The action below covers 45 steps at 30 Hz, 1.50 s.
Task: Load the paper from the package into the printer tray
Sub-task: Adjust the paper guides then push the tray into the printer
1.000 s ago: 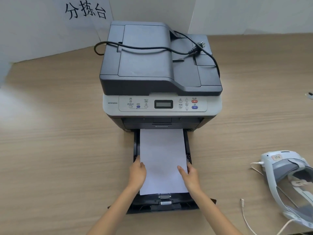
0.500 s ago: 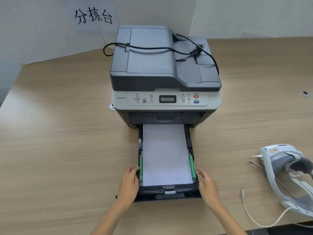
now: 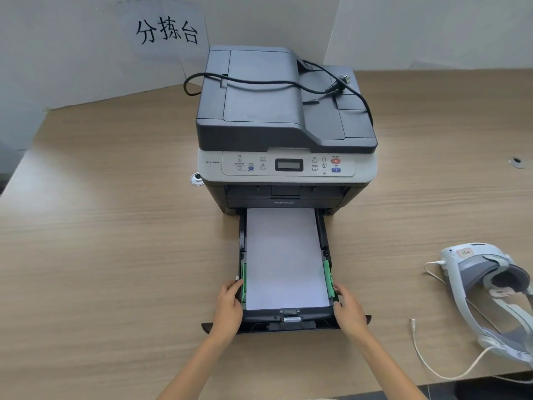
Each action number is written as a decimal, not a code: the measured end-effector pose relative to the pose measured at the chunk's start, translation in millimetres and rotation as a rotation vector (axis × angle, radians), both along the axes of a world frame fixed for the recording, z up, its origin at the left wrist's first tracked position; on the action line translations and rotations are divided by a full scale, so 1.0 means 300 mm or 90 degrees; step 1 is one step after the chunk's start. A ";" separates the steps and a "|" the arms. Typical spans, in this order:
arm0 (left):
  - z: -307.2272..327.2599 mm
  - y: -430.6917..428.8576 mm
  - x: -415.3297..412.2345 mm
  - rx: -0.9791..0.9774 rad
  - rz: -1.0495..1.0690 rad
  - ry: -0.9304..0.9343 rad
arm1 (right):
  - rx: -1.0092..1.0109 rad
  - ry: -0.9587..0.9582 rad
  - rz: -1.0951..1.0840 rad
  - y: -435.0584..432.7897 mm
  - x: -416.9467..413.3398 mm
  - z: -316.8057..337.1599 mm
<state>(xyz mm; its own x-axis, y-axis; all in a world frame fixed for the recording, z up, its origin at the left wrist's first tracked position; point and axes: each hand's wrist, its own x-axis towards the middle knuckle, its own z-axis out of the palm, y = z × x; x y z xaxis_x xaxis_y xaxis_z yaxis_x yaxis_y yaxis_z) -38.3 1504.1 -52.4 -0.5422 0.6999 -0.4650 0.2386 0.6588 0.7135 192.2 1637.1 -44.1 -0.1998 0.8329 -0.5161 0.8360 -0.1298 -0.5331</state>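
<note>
Nearest, the left hand (image 3: 227, 306) and right hand (image 3: 349, 310) clasp the tray (image 3: 285, 320) at its near corners, one on each side wall, fingers curled over the rims beside the green guides (image 3: 327, 277). The paper (image 3: 284, 258) lies flat in the tray between the hands and just beyond them, its long axis running near to far toward the printer (image 3: 285, 125). Neither hand is nearer (they sit level). The tray stands pulled out, so the coming move is probably a straight push away, into the printer's slot. No package is in view.
</note>
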 end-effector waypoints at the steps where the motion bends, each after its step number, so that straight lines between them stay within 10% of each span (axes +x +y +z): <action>1: 0.003 0.007 0.000 -0.010 0.006 -0.012 | -0.015 0.005 -0.006 0.010 0.000 -0.002; 21: 0.027 0.047 -0.078 -0.078 -0.111 0.049 | -0.117 -0.047 0.106 0.084 0.008 0.051; 29: 0.049 -0.088 -0.237 -0.292 -0.005 -0.120 | -0.127 -0.155 0.095 0.132 0.158 0.090; 35: 0.078 -0.160 -0.287 -0.286 0.129 -0.542 | -0.362 -0.139 0.060 0.146 0.206 0.123; 45: 0.049 -0.078 -0.331 -0.184 0.272 -0.531 | -0.345 -0.105 0.011 0.239 0.148 0.115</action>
